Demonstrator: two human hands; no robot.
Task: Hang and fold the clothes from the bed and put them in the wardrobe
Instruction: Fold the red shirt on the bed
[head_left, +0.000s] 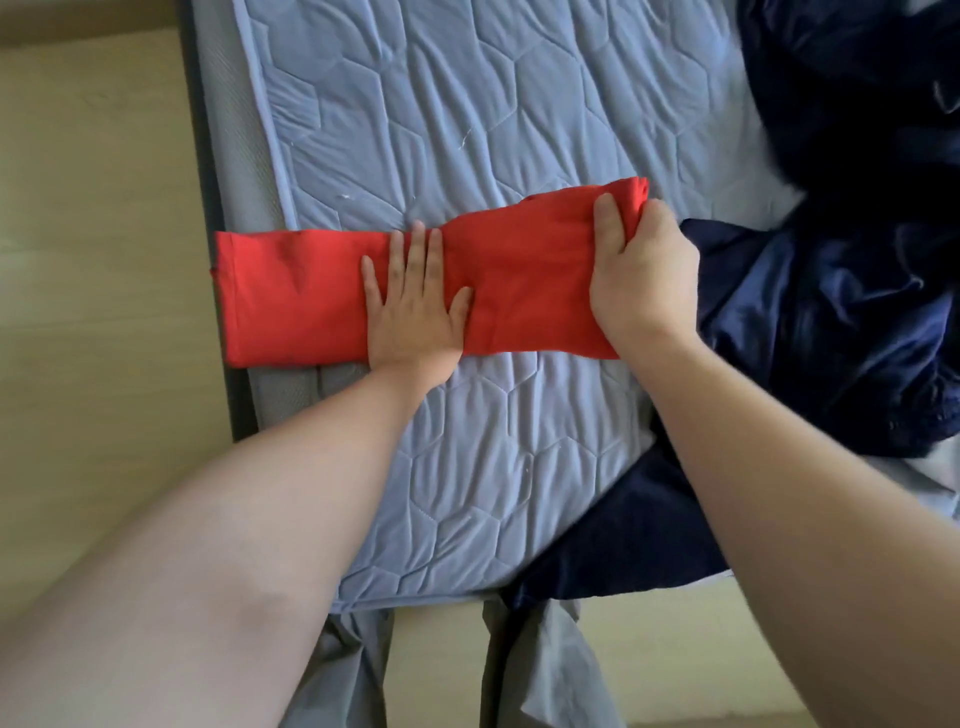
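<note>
A red garment (291, 296), folded into a long narrow strip, lies across the light blue quilted bed (467, 104). Its left end reaches the bed's left edge. My left hand (413, 306) presses flat on the strip's middle, fingers straight and spread. My right hand (641, 275) grips the strip's right end, thumb on top and fingers curled round the raised edge of the cloth.
A heap of dark navy satin clothing (841, 322) covers the bed's right side and trails toward the near edge (623, 551). Beige floor (88, 260) lies left of the bed's dark frame. Grey sheet (343, 670) hangs over the near edge.
</note>
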